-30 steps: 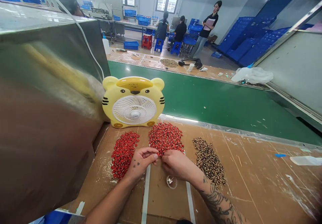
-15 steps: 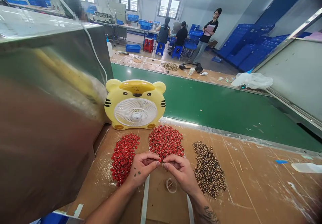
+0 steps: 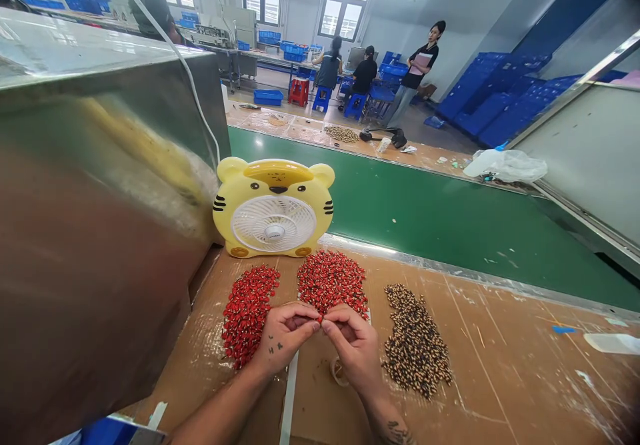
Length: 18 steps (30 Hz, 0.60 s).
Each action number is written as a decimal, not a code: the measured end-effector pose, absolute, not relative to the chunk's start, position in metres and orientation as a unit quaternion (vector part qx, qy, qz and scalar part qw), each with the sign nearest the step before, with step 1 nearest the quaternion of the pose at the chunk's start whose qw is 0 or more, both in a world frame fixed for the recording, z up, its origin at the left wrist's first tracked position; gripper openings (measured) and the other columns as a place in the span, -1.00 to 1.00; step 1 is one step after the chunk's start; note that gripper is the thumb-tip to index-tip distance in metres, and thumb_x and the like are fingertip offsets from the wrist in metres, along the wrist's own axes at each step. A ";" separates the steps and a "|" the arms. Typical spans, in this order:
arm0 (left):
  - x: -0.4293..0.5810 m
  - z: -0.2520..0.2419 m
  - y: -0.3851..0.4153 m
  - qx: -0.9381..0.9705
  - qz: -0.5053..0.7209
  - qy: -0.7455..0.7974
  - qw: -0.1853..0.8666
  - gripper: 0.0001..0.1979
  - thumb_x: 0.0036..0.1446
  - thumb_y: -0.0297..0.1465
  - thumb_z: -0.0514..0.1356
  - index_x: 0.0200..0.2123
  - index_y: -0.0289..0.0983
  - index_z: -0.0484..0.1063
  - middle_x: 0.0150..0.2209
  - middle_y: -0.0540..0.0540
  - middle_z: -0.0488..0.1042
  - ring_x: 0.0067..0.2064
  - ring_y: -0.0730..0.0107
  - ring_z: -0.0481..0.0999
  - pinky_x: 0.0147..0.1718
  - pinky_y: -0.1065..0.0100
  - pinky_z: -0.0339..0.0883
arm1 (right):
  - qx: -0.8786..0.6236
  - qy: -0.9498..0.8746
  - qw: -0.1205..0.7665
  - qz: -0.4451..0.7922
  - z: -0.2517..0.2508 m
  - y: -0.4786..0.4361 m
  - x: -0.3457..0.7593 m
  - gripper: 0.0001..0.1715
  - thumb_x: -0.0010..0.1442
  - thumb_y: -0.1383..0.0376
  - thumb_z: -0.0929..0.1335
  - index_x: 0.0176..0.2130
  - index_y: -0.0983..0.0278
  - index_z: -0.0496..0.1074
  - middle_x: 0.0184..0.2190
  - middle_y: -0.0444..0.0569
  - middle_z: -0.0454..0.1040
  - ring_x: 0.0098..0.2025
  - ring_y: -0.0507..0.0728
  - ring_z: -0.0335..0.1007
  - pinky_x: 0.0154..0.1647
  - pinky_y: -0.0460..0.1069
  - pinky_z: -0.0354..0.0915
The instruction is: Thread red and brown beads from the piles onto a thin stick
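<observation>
A red piece [image 3: 320,319] was pinched at lower centre between the closed fingertips of the left hand [image 3: 283,338] and the right hand [image 3: 357,350], while red heaps [image 3: 331,280] and a dark heap [image 3: 415,342] beside them were judged largely unworked.

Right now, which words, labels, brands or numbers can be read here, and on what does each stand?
No text can be read.
Yellow tiger fan: small mark on the hub, too small to read.
Left hand: small tattoo marks, too blurred to read.
Blue crates: no legible label.
</observation>
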<state>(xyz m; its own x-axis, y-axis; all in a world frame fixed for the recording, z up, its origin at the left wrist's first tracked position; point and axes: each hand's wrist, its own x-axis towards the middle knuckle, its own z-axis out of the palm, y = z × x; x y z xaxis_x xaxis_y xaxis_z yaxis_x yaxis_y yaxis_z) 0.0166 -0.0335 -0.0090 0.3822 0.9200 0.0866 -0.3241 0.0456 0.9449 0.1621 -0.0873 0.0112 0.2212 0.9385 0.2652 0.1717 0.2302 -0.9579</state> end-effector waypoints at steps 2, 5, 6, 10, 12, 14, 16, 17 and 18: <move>0.017 -0.009 -0.034 0.507 0.471 0.297 0.657 -0.93 -0.02 -0.43 0.40 -0.40 -0.30 0.63 -0.35 -0.15 0.62 -0.31 0.31 0.60 -0.30 0.39 0.48 | -0.526 -0.532 0.584 0.316 0.010 -0.087 0.161 -0.94 0.23 0.32 0.40 -0.32 0.22 0.51 -0.39 -0.08 0.47 -0.35 0.07 0.42 -0.34 -0.10 0.36; 0.016 -0.010 -0.034 0.506 0.474 0.298 0.656 -0.93 -0.01 -0.43 0.40 -0.39 -0.29 0.63 -0.35 -0.14 0.62 -0.31 0.33 0.59 -0.30 0.40 0.48 | -0.535 -0.546 0.568 0.303 0.009 -0.087 0.161 -0.93 0.24 0.32 0.39 -0.32 0.23 0.51 -0.38 -0.07 0.48 -0.33 0.08 0.44 -0.30 -0.07 0.37; 0.016 -0.010 -0.034 0.504 0.476 0.298 0.657 -0.93 -0.01 -0.42 0.40 -0.39 -0.29 0.63 -0.35 -0.14 0.62 -0.31 0.33 0.59 -0.30 0.40 0.48 | -0.541 -0.554 0.557 0.299 0.009 -0.087 0.162 -0.93 0.24 0.32 0.39 -0.32 0.23 0.51 -0.38 -0.06 0.49 -0.32 0.09 0.44 -0.29 -0.06 0.37; 0.017 -0.011 -0.033 0.495 0.482 0.300 0.658 -0.90 -0.03 -0.38 0.41 -0.40 -0.28 0.65 -0.36 -0.14 0.63 -0.32 0.33 0.59 -0.32 0.40 0.48 | -0.562 -0.587 0.515 0.274 0.013 -0.089 0.167 -0.92 0.25 0.31 0.40 -0.30 0.24 0.52 -0.36 -0.04 0.53 -0.29 0.11 0.47 -0.23 -0.02 0.37; 0.017 -0.012 -0.032 0.495 0.483 0.303 0.655 -0.88 -0.03 -0.35 0.42 -0.40 -0.28 0.65 -0.37 -0.15 0.63 -0.33 0.32 0.59 -0.33 0.39 0.48 | -0.567 -0.597 0.502 0.265 0.017 -0.089 0.168 -0.91 0.25 0.30 0.39 -0.30 0.24 0.53 -0.36 -0.03 0.55 -0.29 0.12 0.48 -0.23 -0.01 0.38; 0.017 -0.013 -0.032 0.494 0.484 0.303 0.656 -0.87 -0.04 -0.34 0.42 -0.40 -0.28 0.66 -0.38 -0.15 0.63 -0.33 0.31 0.59 -0.33 0.37 0.49 | -0.570 -0.602 0.497 0.256 0.021 -0.089 0.168 -0.90 0.25 0.31 0.39 -0.31 0.24 0.54 -0.37 -0.03 0.56 -0.31 0.12 0.49 -0.25 -0.01 0.39; 0.017 -0.014 -0.032 0.485 0.486 0.296 0.664 -0.86 -0.05 -0.33 0.43 -0.41 -0.27 0.66 -0.38 -0.15 0.63 -0.33 0.30 0.59 -0.33 0.36 0.50 | -0.570 -0.608 0.495 0.246 0.024 -0.089 0.167 -0.90 0.25 0.32 0.39 -0.31 0.24 0.55 -0.38 -0.04 0.57 -0.32 0.12 0.50 -0.26 -0.02 0.39; 0.017 -0.014 -0.032 0.478 0.487 0.293 0.670 -0.86 -0.06 -0.33 0.44 -0.41 -0.27 0.67 -0.38 -0.16 0.63 -0.32 0.30 0.59 -0.33 0.36 0.50 | -0.570 -0.612 0.494 0.240 0.025 -0.089 0.167 -0.90 0.25 0.33 0.39 -0.31 0.24 0.55 -0.38 -0.04 0.57 -0.32 0.12 0.51 -0.27 -0.02 0.40; 0.017 -0.015 -0.032 0.470 0.487 0.291 0.676 -0.86 -0.07 -0.34 0.45 -0.41 -0.27 0.67 -0.38 -0.16 0.63 -0.32 0.30 0.59 -0.33 0.37 0.50 | -0.569 -0.616 0.493 0.233 0.027 -0.089 0.166 -0.89 0.25 0.33 0.39 -0.30 0.24 0.55 -0.38 -0.04 0.57 -0.33 0.12 0.51 -0.27 -0.02 0.40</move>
